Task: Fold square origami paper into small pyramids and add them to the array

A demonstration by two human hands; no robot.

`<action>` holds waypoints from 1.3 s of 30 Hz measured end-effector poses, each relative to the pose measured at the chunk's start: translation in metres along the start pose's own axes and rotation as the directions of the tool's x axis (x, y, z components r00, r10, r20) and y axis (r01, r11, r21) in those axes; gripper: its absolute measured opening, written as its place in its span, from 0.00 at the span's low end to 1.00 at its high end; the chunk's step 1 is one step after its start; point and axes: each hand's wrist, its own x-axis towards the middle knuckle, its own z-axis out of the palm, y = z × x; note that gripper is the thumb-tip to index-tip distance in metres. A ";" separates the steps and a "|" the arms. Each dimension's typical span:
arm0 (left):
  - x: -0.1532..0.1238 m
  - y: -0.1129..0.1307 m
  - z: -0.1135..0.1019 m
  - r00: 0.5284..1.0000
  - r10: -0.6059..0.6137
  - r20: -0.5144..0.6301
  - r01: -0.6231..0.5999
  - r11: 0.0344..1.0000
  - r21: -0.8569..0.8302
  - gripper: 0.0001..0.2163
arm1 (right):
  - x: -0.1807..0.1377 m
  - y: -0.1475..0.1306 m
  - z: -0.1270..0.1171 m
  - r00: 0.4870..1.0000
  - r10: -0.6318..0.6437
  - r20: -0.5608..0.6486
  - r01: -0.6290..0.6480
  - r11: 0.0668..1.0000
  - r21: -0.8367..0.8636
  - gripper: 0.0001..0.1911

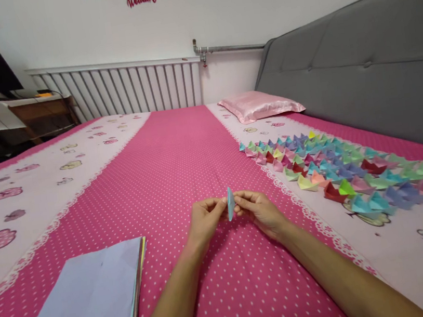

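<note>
Holding a small folded blue paper (230, 203) between them, the left hand (204, 220) and the right hand (260, 212) meet over the middle of the pink dotted bedspread (179, 152). Fingers of both hands are pinched tight on the paper, one hand on each side, and we see its thin edge. A stack of paper sheets (86, 302) lies near the left arm. Rows of folded paper boats (339, 172) sit well apart on the right. Lots of bare bedspread lies ahead of the hands
</note>
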 end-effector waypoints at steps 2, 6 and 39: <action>0.000 0.000 0.001 1.000 0.017 -0.025 -0.017 1.000 0.009 0.15 | 0.000 0.000 0.000 1.000 -0.005 -0.003 0.005 1.000 -0.012 0.13; 0.000 -0.001 0.002 0.999 0.025 -0.027 -0.027 0.998 -0.059 0.14 | 0.000 0.001 0.000 1.000 -0.012 -0.001 0.012 1.000 -0.020 0.12; 0.002 -0.017 0.005 0.961 0.243 -0.135 -0.205 0.948 0.242 0.00 | -0.006 -0.001 0.008 0.996 -0.082 0.029 0.085 0.988 -0.125 0.14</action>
